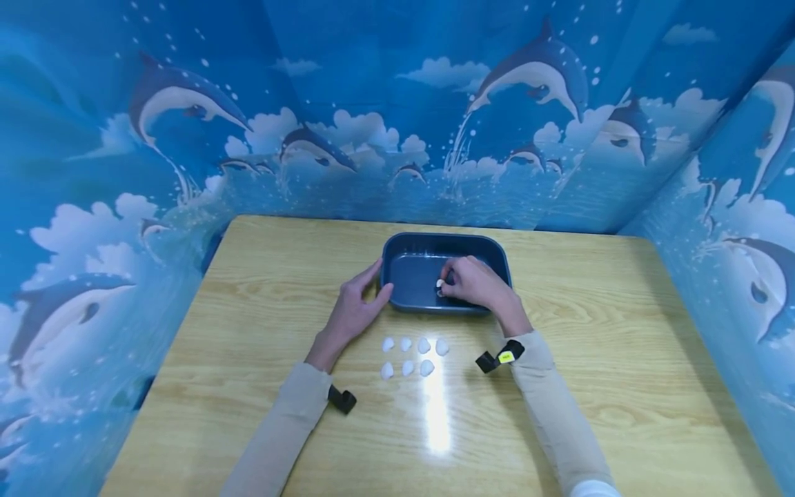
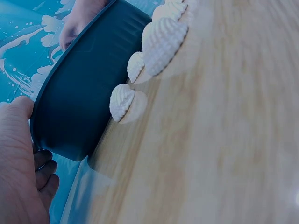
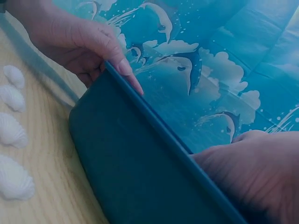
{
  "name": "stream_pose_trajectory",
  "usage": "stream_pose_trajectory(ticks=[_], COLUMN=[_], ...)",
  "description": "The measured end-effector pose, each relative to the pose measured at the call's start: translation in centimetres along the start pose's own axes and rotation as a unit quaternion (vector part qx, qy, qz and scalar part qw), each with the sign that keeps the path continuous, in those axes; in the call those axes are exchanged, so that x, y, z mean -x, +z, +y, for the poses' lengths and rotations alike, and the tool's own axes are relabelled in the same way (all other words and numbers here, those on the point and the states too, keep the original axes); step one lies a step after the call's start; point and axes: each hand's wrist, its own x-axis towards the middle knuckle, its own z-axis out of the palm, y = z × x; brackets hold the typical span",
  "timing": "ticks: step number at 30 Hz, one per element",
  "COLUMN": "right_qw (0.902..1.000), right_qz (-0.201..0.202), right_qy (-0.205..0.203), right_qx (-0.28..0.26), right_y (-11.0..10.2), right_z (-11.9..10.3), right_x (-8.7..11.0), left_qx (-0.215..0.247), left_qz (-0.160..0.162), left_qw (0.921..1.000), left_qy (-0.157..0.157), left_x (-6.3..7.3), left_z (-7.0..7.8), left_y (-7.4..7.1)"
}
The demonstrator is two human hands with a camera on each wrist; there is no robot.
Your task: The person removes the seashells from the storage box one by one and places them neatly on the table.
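My right hand point(image 1: 475, 281) is inside a dark blue rectangular tray point(image 1: 447, 309), its curled fingers pinching a small white seashell point(image 1: 439, 283) low over the tray floor. In the right wrist view the tray wall hides those fingertips. At the tray's near left corner rests my left hand point(image 1: 355, 310), thumb on the near side and extended fingers along the left end. The left wrist view has this hand point(image 2: 21, 158) against the outside of the tray point(image 2: 88, 88). Several ribbed white seashells point(image 1: 424, 345) lie in two rows on the table, just in front of the tray.
The wood-grain table point(image 1: 267, 276) meets a blue dolphin-print sheet point(image 1: 373, 103) behind the tray, and more of that sheet hangs at the sides. Black straps with small cameras point(image 1: 343, 399) sit on both wrists. A bright glare streak crosses the tabletop near the shells.
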Motion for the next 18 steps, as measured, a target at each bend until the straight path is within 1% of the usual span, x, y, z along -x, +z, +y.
stream_pose_trajectory(ticks=[5,9,18], right_qw=[0.9999,0.9997,0.9981], right_qz=[0.001,0.008,0.037], right_qy=[-0.006,-0.018,-0.047], right_qx=[-0.014,-0.012,-0.017], right_y=[-0.5,-0.9,-1.9], right_z=[-0.4,-0.8,-2.1], right_x=[0.9,1.5,3.8], left_qx=[-0.002,-0.001,0.000], left_qz=[0.003,0.005,0.004], left_qw=[1.0000,1.0000,1.0000], left_qy=[0.002,0.003,0.003], left_x=[0.0,0.0,0.0], left_z=[0.1,0.1,0.0], left_y=[0.1,0.1,0.1])
